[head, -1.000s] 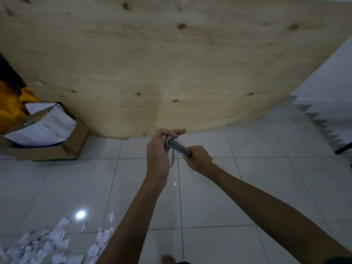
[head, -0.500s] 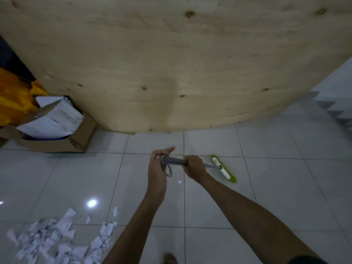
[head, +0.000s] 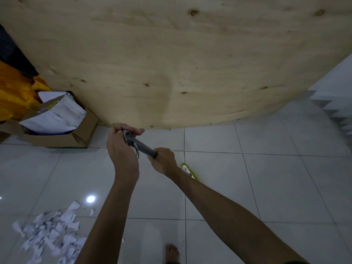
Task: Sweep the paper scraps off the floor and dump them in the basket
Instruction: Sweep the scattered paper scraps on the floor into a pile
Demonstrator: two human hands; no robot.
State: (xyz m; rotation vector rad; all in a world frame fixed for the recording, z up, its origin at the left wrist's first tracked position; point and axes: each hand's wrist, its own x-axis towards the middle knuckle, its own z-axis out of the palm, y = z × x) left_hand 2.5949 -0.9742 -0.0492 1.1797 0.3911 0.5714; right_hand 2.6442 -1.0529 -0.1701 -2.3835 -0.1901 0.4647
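Note:
Both hands hold a broom by its grey handle. My left hand grips the top end, where a cord loop hangs. My right hand grips the handle lower down. The broom's green and white head shows on the tiled floor just past my right wrist, mostly hidden by my right forearm. A pile of white paper scraps lies on the floor at the lower left, well left of the broom head. No basket is in view.
A large plywood sheet leans ahead, filling the upper view. A cardboard box with papers and an orange cloth sit at the left. My bare foot is at the bottom. White steps rise at the right.
The broom handle has swung from lying level to slanting up-left, and both hands have shifted. The broom head has drawn nearer, now partly behind my right forearm.

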